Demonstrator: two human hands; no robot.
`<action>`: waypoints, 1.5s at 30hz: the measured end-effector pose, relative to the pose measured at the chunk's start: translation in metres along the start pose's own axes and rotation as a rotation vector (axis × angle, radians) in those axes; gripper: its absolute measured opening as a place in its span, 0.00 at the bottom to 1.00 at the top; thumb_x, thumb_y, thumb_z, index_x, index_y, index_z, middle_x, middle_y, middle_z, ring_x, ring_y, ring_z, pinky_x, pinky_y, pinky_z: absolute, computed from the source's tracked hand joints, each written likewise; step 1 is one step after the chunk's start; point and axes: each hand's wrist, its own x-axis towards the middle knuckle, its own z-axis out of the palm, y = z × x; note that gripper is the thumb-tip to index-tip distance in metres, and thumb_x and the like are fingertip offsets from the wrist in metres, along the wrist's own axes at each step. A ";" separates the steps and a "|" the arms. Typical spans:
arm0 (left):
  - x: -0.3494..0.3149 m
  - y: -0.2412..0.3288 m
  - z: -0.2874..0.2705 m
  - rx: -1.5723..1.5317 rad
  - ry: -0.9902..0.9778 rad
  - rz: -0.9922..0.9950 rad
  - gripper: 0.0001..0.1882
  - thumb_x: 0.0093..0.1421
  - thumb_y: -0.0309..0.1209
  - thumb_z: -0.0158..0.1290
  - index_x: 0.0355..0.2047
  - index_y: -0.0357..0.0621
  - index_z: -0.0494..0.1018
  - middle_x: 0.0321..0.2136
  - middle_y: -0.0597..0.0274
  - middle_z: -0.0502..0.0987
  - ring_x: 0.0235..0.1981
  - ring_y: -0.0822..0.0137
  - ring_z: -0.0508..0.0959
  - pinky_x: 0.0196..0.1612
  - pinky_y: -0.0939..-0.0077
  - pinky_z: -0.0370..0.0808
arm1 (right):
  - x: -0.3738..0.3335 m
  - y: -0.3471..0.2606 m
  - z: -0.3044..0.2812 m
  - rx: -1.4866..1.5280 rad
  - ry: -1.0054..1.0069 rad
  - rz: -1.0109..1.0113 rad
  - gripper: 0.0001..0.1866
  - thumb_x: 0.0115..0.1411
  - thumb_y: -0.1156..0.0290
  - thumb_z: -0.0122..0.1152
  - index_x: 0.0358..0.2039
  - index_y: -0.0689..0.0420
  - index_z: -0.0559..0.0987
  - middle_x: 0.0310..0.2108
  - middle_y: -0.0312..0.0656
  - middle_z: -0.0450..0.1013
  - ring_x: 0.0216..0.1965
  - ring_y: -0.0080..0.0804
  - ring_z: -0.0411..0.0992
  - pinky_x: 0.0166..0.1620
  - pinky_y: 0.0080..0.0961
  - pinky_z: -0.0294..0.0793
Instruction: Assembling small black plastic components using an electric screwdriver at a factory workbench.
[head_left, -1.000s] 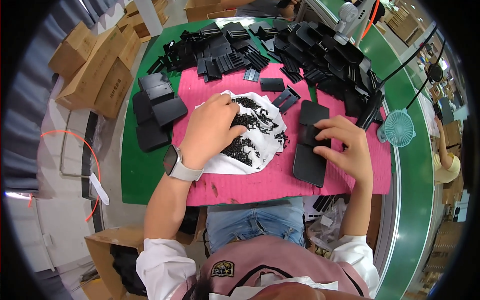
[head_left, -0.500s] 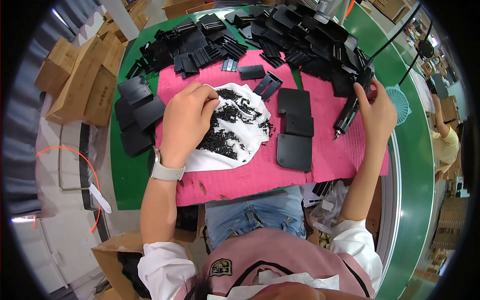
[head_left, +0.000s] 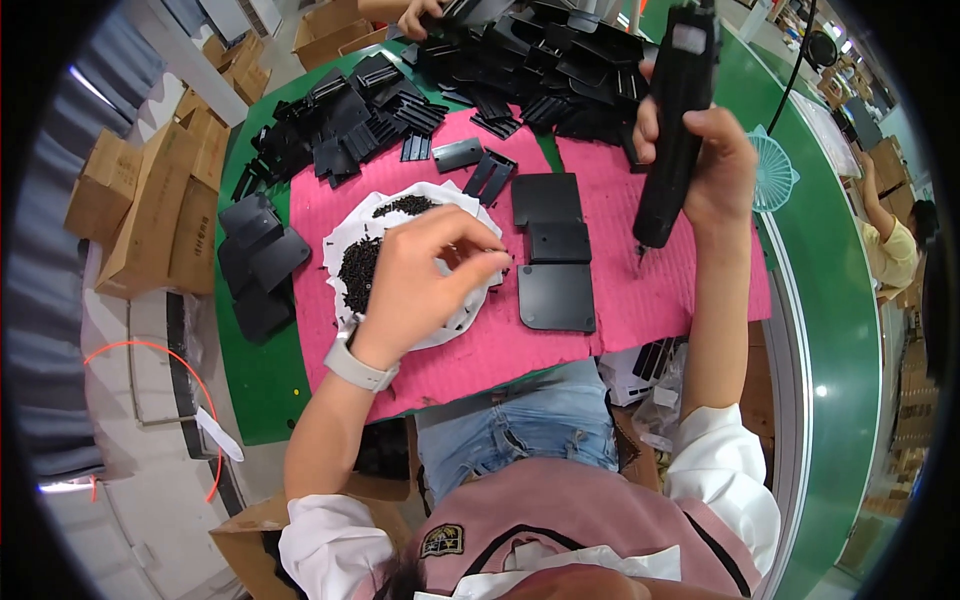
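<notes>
My right hand (head_left: pixel 715 160) is wrapped round a black electric screwdriver (head_left: pixel 675 140), its bit pointing down over the pink sheet (head_left: pixel 450 375). Thumb and forefinger of my left hand (head_left: pixel 430 275) are pinched together at the right edge of a white cloth (head_left: pixel 395 195). Whatever sits between those fingertips is too small to make out. Small black screws (head_left: pixel 358 272) lie heaped on the cloth, partly hidden by my left hand. Between my hands, black flat plates (head_left: pixel 556 297) lie in a column, with a smaller black piece (head_left: pixel 558 242) across the middle.
Piles of black plastic parts (head_left: pixel 540 65) cover the far side of the green table (head_left: pixel 250 400). More black plates (head_left: pixel 262 250) are stacked at the left. A teal basket (head_left: pixel 772 172) stands at the right. Another person's hand (head_left: pixel 420 18) reaches into the far pile.
My left hand has moved right from the screw heap, fingers pinched. My right hand has raised the screwdriver, now more upright and nearer the plates. Another person's hand has appeared at the far pile.
</notes>
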 end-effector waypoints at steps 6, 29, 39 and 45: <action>0.001 0.003 0.014 -0.257 -0.104 -0.063 0.07 0.52 0.24 0.57 0.31 0.35 0.77 0.27 0.61 0.78 0.27 0.72 0.77 0.31 0.81 0.73 | 0.000 -0.018 0.060 0.171 -0.326 -0.130 0.32 0.56 0.58 0.48 0.56 0.66 0.60 0.21 0.36 0.62 0.19 0.25 0.64 0.31 0.22 0.65; -0.008 -0.007 0.014 -0.344 0.026 -0.080 0.05 0.50 0.23 0.60 0.29 0.36 0.78 0.25 0.62 0.76 0.25 0.75 0.74 0.28 0.82 0.69 | -0.006 0.016 0.073 0.419 -0.110 -0.188 0.19 0.61 0.54 0.46 0.42 0.58 0.69 0.15 0.38 0.63 0.11 0.27 0.61 0.23 0.26 0.64; 0.000 -0.011 0.032 -0.100 0.048 -0.119 0.05 0.52 0.25 0.59 0.29 0.35 0.77 0.27 0.58 0.77 0.26 0.71 0.78 0.28 0.80 0.73 | -0.005 0.017 0.063 -0.044 -0.180 -0.218 0.22 0.55 0.57 0.54 0.41 0.61 0.64 0.16 0.37 0.62 0.11 0.22 0.57 0.16 0.18 0.57; 0.014 -0.014 0.041 -0.345 -0.051 -0.496 0.09 0.54 0.27 0.59 0.23 0.32 0.74 0.15 0.62 0.75 0.16 0.75 0.76 0.19 0.83 0.71 | -0.003 0.019 0.068 -0.172 -0.220 -0.160 0.22 0.52 0.61 0.59 0.39 0.63 0.64 0.15 0.39 0.62 0.11 0.20 0.56 0.15 0.16 0.58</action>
